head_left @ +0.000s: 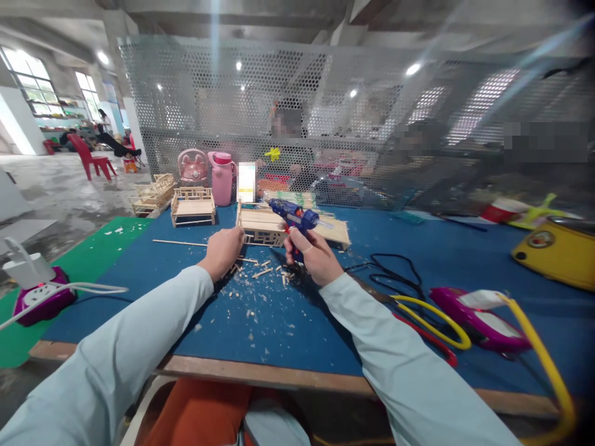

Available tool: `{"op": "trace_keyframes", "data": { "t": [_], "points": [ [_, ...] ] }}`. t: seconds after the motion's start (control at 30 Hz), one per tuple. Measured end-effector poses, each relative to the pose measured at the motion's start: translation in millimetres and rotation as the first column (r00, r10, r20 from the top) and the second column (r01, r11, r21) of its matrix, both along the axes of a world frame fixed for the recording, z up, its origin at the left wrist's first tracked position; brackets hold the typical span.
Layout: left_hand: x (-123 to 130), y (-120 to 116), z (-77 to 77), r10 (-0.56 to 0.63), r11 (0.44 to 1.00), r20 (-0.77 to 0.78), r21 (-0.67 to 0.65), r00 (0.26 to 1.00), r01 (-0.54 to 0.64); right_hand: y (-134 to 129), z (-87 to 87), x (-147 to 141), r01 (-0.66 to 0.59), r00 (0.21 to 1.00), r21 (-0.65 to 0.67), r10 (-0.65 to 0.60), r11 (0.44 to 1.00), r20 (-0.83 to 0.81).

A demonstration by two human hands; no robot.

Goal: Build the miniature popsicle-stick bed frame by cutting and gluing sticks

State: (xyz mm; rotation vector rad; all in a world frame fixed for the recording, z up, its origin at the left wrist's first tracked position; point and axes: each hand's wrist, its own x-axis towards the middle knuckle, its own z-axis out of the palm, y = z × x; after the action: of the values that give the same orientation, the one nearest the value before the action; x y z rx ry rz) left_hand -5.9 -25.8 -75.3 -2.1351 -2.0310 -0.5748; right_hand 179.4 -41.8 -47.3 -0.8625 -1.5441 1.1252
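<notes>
My right hand (316,254) is wrapped around the handle of a dark blue glue gun (295,214). Its nozzle points left and away, above a long model built of thin wooden sticks (263,220). At the left end of that model, my left hand (225,253) is closed on its edge; the fingertips are mostly hidden. Stick offcuts (263,272) and pale crumbs lie on the blue table (288,328) between my wrists. A thin wooden stick (179,243) lies to the left of my left hand.
Small wooden models (193,205) stand at the back left, beside a pink jug (223,179) and a lit phone (246,181). A perforated metal screen (195,105) rises behind; a person sits beyond it. Power strips (478,316), cables, pliers and a yellow appliance (558,251) surround the workspace.
</notes>
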Motion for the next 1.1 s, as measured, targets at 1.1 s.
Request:
{"op": "trace_keyframes", "data": {
  "t": [1.1],
  "points": [
    [-31.9,15.6,-13.9,-0.048,0.997,0.683,0.077,0.728,-0.006,15.7,-17.8,-0.6,0.083,0.79,0.12,-0.139,0.989,0.597]
  ]
}}
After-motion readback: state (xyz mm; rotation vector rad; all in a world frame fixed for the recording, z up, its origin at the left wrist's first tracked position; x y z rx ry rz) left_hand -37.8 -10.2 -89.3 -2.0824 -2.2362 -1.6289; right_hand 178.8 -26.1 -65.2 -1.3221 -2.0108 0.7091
